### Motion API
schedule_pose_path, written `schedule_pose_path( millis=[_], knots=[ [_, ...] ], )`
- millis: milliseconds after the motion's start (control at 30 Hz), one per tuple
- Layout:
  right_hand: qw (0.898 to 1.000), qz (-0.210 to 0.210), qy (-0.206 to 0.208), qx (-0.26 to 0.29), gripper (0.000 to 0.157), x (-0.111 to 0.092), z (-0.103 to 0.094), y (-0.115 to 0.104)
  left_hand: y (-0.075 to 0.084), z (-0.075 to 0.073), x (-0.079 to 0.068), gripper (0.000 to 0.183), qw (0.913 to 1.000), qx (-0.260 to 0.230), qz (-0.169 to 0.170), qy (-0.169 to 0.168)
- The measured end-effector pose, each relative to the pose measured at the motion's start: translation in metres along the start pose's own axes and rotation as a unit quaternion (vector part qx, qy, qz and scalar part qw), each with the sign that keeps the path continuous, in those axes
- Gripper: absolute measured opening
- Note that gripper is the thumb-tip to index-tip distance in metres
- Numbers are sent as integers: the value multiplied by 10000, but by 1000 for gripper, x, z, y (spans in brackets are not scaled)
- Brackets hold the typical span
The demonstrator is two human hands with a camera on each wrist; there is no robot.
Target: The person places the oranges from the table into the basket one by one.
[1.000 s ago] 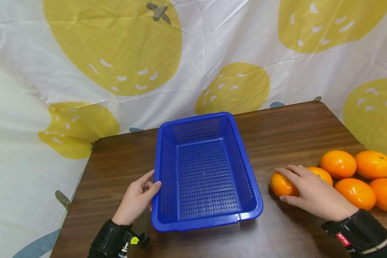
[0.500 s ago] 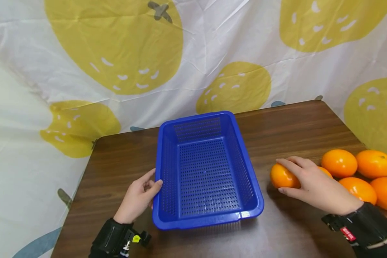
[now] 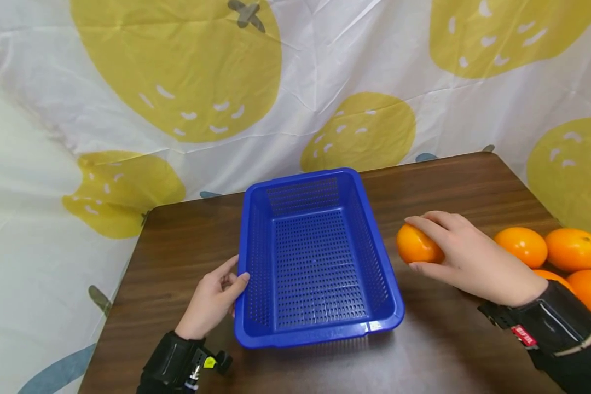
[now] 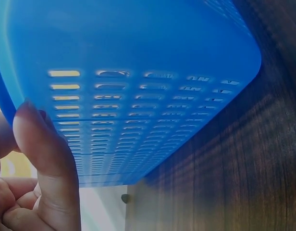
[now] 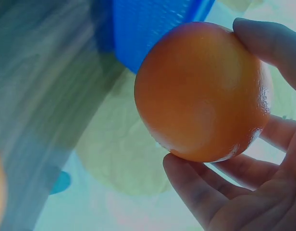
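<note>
My right hand (image 3: 465, 260) grips an orange (image 3: 416, 246) between thumb and fingers, just right of the blue basket and apart from it. In the right wrist view the orange (image 5: 201, 94) appears whole and glossy, raised off the table, fingertips against its sides. The blue perforated plastic basket (image 3: 315, 262) stands on the table with only its bare floor inside. At its left side, my left hand (image 3: 209, 301) pinches the rim, thumb on top. The left wrist view has that thumb (image 4: 47, 149) against the basket's wall (image 4: 138, 38).
Several more oranges (image 3: 573, 249) lie grouped at the table's right side, some partly hidden by my right hand and wrist. The brown wooden table (image 3: 187, 241) ends at the back against a white curtain (image 3: 295, 71) with yellow fruit prints.
My right hand has lifted the orange off the table, away from the other oranges, and carried it up and left towards the basket. The left hand stays on the rim.
</note>
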State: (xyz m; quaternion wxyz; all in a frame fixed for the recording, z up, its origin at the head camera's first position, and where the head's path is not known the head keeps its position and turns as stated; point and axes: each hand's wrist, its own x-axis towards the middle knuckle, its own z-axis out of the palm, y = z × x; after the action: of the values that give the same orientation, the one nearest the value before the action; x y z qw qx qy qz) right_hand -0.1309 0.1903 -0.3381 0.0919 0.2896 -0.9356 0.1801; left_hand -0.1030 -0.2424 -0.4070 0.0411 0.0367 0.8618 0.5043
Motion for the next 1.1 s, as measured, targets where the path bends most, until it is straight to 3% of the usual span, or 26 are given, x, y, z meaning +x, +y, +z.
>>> schedule_pose_path(
  millis=[200,467,1100],
  knots=[
    [9985,-536,70,-30,67,20,-3,-14,10,0,-2,55,9999,-63,-45,-68],
    [9956,-922,-167,12,65,35,9,-36,34,-1,-10,54,9999,-16,-97,-119],
    [9881,-1078,-1087,118,63,40,41,-68,33,-2,-11,55,9999,-61,-97,-108]
  ],
)
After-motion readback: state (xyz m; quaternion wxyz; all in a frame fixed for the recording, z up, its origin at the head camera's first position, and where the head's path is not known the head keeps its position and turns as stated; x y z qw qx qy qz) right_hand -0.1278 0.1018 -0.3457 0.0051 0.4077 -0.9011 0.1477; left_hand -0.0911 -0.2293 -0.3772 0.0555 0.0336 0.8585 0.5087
